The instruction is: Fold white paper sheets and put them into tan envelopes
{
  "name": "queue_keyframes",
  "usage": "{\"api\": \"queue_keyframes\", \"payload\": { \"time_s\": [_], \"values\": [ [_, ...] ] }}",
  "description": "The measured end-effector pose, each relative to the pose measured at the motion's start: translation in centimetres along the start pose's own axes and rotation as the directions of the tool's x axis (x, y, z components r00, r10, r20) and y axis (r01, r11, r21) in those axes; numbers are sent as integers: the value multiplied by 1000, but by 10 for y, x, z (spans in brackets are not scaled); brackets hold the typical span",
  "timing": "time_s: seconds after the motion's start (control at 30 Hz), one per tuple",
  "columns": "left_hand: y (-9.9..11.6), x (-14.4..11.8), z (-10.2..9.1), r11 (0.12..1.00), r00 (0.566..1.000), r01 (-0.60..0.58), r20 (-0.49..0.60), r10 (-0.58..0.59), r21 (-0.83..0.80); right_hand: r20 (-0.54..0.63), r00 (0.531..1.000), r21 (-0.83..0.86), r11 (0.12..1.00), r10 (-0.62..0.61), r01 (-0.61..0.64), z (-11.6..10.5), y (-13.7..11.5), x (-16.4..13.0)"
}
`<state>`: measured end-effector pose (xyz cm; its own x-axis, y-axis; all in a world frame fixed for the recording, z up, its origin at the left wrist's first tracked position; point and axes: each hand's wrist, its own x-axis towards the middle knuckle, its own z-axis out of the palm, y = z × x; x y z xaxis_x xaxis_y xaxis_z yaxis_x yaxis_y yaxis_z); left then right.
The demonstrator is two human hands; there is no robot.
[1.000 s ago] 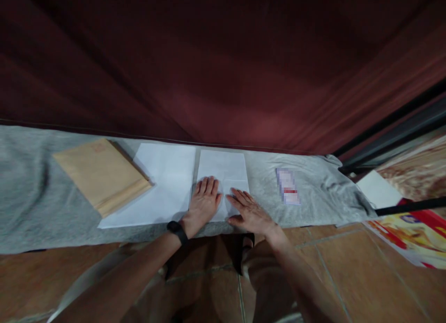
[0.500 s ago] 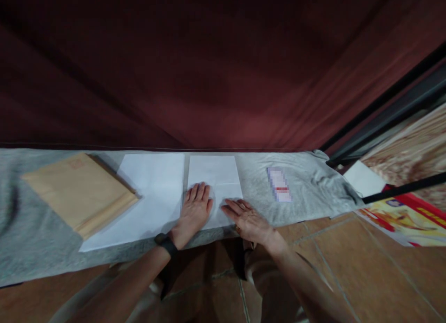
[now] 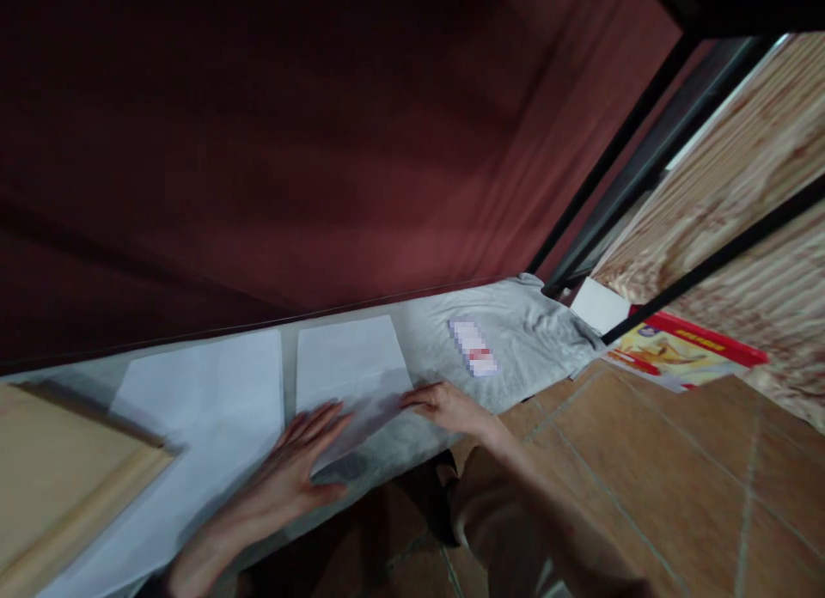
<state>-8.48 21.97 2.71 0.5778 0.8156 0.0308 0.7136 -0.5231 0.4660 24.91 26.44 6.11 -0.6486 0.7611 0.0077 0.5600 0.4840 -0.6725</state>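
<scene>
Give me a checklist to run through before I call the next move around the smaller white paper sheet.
1. Left hand at the smaller rectangular white paper sheet: ok, fingers extended over its near left part.
2. Right hand at the same sheet: ok, fingertips at its right edge. Firm pinch: cannot tell.
3. Sheet separate from the larger white paper sheet: ok, a strip of soft grey cloth shows between them.
4. Larger sheet uncovered: not ok, the flat tan paper packet overlaps it.
5. Smaller sheet's near edge flat on the cloth: cannot tell, partly hidden by the left hand.
</scene>
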Motion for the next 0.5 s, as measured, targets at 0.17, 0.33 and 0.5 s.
{"api": "queue_keyframes", "payload": {
  "time_s": [0.17, 0.33, 0.5],
  "values": [
    [-25, -7, -5, 979, 994, 68, -71, -83, -193, 29, 999, 108, 993, 45, -48, -3, 7, -1],
    [-35, -3, -6, 971, 990, 79, -98, -103, -226, 5, 1000, -43, 999, -30, 31, 7, 17, 4],
    [-15, -3, -11, 946, 973, 158, -121, -199, -283, -18, 1000, -3, 1000, -21, 21, 5, 15, 8]
  ]
}}
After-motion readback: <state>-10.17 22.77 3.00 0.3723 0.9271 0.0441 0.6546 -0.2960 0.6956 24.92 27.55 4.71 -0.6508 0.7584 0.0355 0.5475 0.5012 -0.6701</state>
